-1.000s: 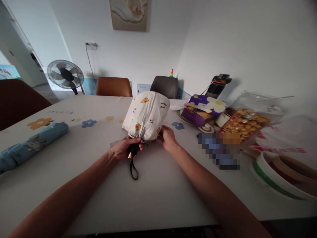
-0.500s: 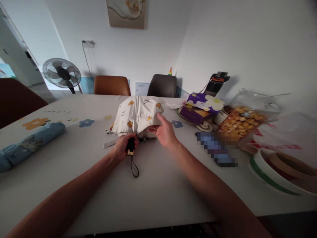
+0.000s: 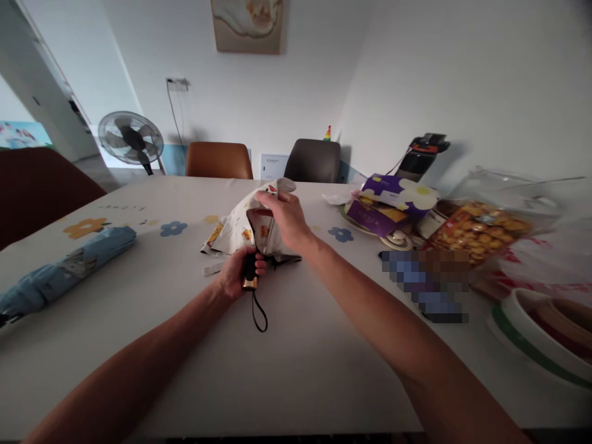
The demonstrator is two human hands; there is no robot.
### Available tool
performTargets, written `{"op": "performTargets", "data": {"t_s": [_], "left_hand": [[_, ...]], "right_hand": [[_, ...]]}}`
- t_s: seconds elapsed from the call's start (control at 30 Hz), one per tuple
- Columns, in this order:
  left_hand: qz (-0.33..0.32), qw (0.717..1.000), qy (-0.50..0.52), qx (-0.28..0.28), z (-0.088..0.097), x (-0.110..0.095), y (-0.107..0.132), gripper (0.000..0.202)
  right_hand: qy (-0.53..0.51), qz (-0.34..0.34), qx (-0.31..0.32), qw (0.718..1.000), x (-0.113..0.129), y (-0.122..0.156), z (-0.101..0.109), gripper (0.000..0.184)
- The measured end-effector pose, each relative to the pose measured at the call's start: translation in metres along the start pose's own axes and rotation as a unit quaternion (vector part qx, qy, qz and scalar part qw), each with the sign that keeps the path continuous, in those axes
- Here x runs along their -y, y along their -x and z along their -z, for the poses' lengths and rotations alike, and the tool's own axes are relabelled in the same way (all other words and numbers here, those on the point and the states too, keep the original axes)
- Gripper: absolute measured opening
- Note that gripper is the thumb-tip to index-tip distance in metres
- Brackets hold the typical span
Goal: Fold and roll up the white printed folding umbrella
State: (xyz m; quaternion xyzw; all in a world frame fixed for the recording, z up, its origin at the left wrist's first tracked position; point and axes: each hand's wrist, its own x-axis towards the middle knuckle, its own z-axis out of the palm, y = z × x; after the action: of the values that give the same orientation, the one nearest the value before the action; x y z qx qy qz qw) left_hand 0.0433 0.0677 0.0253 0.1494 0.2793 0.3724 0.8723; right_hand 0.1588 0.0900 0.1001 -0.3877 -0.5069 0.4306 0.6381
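A white folding umbrella with small orange and yellow prints lies loosely folded on the table, its canopy bunched. My left hand is wrapped round its black handle, which has a gold end and a black wrist loop hanging toward me. My right hand is closed on the canopy's upper right side, lifting a fold of the cloth with thumb and fingers. Under that fold a dark gap shows. Part of the canopy is hidden behind my right hand. A pale strap sticks out left of the handle.
A folded blue umbrella lies at the left. On the right are a purple tissue box, a snack bag, a blurred-out phone-like object, bowls and a black bottle. Chairs stand beyond the table.
My right hand has moved left and up over the canopy, from open beside it to gripping a fold. My left hand keeps hold of the handle. The view has shifted slightly left.
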Motion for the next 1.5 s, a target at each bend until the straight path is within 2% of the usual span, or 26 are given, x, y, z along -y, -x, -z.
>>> {"op": "performTargets", "data": {"t_s": [0.17,0.4,0.57,0.63,0.7,0.8,0.9,0.97,1.03,1.1,1.17,1.23,1.3,1.4,1.5], "left_hand": [[-0.003,1.000,-0.004,-0.012,0.001,-0.002,-0.001,0.009],[-0.014,0.998,-0.055,-0.010,0.002,-0.001,-0.005,0.007],[-0.040,0.995,-0.091,0.018,-0.001,0.000,-0.001,0.014],[-0.049,0.993,-0.111,0.011,-0.002,0.000,0.000,0.012],[-0.050,0.988,-0.144,-0.021,-0.001,0.001,0.000,0.012],[-0.028,0.976,-0.205,-0.065,0.003,0.004,-0.003,0.027],[-0.015,0.975,-0.215,-0.051,0.009,0.006,-0.008,0.033],[-0.018,0.980,-0.194,-0.034,0.011,0.007,-0.011,0.028],[-0.025,0.985,-0.167,-0.022,0.010,0.007,-0.011,0.022],[-0.034,0.990,-0.139,-0.013,0.009,0.007,-0.010,0.017],[-0.038,0.993,-0.114,-0.008,0.007,0.006,-0.009,0.015],[-0.032,0.995,-0.094,-0.010,0.006,0.004,-0.009,0.015],[-0.024,0.996,-0.082,-0.019,0.005,0.003,-0.008,0.018],[-0.024,0.997,-0.070,-0.025,0.005,0.003,-0.008,0.019],[-0.011,0.997,-0.069,-0.020,0.007,0.003,-0.009,0.020]], "right_hand": [[0.059,0.025,0.049,0.997,-0.013,-0.012,-0.012,0.023],[0.145,0.050,0.055,0.987,-0.041,-0.021,-0.026,0.029],[0.208,0.045,0.066,0.975,-0.054,-0.019,-0.032,0.032],[0.251,0.048,0.070,0.964,-0.055,-0.021,-0.033,0.033],[0.288,0.056,0.076,0.953,-0.055,-0.024,-0.031,0.033],[0.330,0.061,0.083,0.938,-0.050,-0.030,-0.027,0.033],[0.407,0.088,0.099,0.904,-0.043,-0.038,-0.027,0.031],[0.463,0.146,0.113,0.867,-0.039,-0.044,-0.032,0.026],[0.477,0.199,0.151,0.843,-0.038,-0.050,-0.042,0.021],[0.458,0.216,0.197,0.840,-0.038,-0.054,-0.052,0.022],[0.437,0.215,0.207,0.848,-0.039,-0.055,-0.056,0.027],[0.427,0.223,0.169,0.860,-0.039,-0.052,-0.049,0.029],[0.424,0.243,0.106,0.866,-0.041,-0.043,-0.029,0.028],[0.438,0.264,0.022,0.859,-0.048,-0.021,0.019,0.024],[0.476,0.276,-0.018,0.835,-0.060,0.013,0.066,0.022]]}}
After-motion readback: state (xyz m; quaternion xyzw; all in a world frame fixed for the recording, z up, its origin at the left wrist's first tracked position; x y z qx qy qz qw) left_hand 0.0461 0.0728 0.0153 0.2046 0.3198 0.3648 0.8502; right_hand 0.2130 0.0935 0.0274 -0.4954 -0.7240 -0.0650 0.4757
